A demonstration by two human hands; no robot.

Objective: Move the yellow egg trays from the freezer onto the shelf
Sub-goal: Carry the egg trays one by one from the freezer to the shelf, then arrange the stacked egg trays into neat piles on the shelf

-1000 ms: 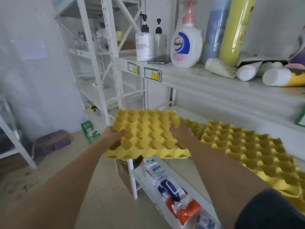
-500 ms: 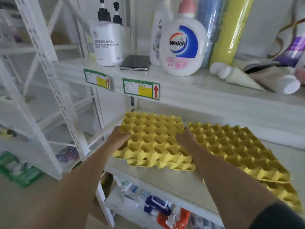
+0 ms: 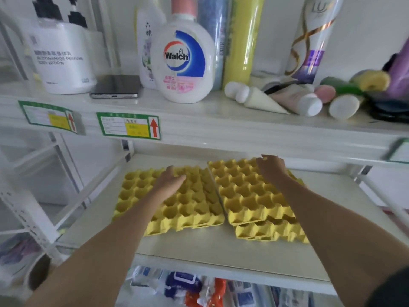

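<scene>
A yellow egg tray (image 3: pixel 188 209) lies flat on the white middle shelf (image 3: pixel 199 247), at its left. Right beside it, touching edge to edge, sits a stack of yellow egg trays (image 3: pixel 250 196), the lower ones sticking out toward me. My left hand (image 3: pixel 169 181) rests flat and open on top of the left tray, fingers apart. My right hand (image 3: pixel 271 167) lies spread on the far part of the right stack, holding nothing. No freezer is in view.
The upper shelf (image 3: pixel 221 125) hangs low over the trays, carrying a Walch soap bottle (image 3: pixel 184 63), a lotion jar (image 3: pixel 64 60), a phone (image 3: pixel 116 86), tall bottles and lying tubes (image 3: pixel 294 100). Packets (image 3: pixel 183 284) fill the shelf below. A white upright (image 3: pixel 28 216) stands at left.
The tray I carried with both hands has been set down on the shelf left of the stack. Both hands let go and now lie flat on the trays. The camera moved closer.
</scene>
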